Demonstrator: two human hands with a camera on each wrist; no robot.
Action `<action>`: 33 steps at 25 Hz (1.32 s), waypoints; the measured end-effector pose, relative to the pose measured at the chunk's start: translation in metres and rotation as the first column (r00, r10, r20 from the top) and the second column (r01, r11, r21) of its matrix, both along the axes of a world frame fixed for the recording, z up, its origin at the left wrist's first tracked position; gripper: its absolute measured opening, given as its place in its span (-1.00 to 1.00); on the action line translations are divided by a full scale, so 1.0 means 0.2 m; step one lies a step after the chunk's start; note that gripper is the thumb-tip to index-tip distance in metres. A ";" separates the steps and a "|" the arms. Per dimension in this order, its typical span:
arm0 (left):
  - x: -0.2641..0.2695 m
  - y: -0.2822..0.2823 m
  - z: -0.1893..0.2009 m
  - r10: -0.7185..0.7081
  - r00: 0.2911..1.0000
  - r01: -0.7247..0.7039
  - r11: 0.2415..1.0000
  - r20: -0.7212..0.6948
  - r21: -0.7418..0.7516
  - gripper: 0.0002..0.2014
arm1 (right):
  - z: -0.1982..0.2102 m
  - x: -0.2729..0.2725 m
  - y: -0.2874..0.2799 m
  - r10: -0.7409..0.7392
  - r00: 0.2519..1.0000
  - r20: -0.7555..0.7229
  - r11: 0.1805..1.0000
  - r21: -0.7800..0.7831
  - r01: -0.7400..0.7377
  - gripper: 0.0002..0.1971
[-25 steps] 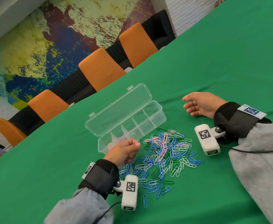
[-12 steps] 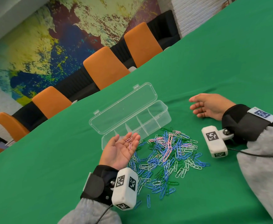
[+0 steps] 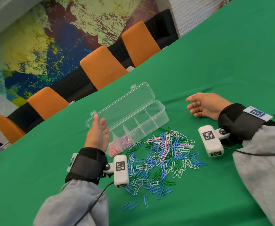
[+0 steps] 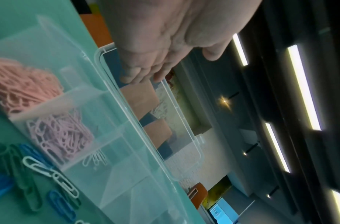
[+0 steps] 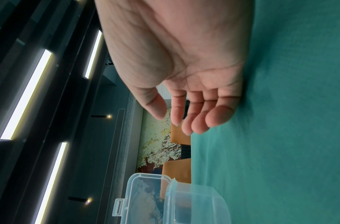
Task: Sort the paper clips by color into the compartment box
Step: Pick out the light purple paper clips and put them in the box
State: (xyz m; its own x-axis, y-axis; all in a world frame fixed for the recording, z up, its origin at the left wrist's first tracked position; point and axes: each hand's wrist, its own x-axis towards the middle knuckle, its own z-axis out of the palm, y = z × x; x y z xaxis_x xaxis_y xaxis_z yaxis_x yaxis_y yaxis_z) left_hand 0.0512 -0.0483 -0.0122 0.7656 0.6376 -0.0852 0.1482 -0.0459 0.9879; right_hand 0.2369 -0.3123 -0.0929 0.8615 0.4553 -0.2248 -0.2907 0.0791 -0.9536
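A clear compartment box [image 3: 151, 121] stands with its lid [image 3: 123, 103] tipped back. Salmon-pink clips [image 4: 25, 84] fill its leftmost compartment and lilac clips [image 4: 63, 136] the one beside it. A few white clips [image 4: 96, 159] lie in the third. My left hand [image 3: 100, 128] hovers edge-on over the box's left end, fingers [image 4: 146, 75] straight, with nothing seen in it. A mixed pile of paper clips [image 3: 163, 157], blue, green, white and pink, lies in front of the box. My right hand [image 3: 198, 105] rests on the cloth to the box's right, fingers [image 5: 199, 118] relaxed and empty.
Green cloth [image 3: 223, 66] covers the whole table. A few blue clips [image 3: 133, 205] lie apart near the front. Orange chairs [image 3: 101, 69] line the far table edge. A cable [image 3: 255, 153] runs from the right wrist camera across the cloth.
The left hand pinched clips from the pile, turned palm up with pink clips on it, then swung over the box's left end; the clips no longer show in it. The right hand stayed put.
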 end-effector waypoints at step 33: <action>-0.07 -0.12 -0.19 -0.268 0.956 0.277 0.959 -0.118 0.066 -0.84 | -0.02 0.00 0.01 0.013 1.000 0.008 1.000 -0.002 -0.012 -0.94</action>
State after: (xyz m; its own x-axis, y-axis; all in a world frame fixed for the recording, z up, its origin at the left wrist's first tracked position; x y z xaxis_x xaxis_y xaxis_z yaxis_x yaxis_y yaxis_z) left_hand 0.0367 -0.0724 -0.0509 0.9006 0.4139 -0.1328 0.2233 -0.1784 0.9583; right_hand 0.2369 -0.3103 -0.0977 0.8576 0.4656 -0.2185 -0.2835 0.0735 -0.9562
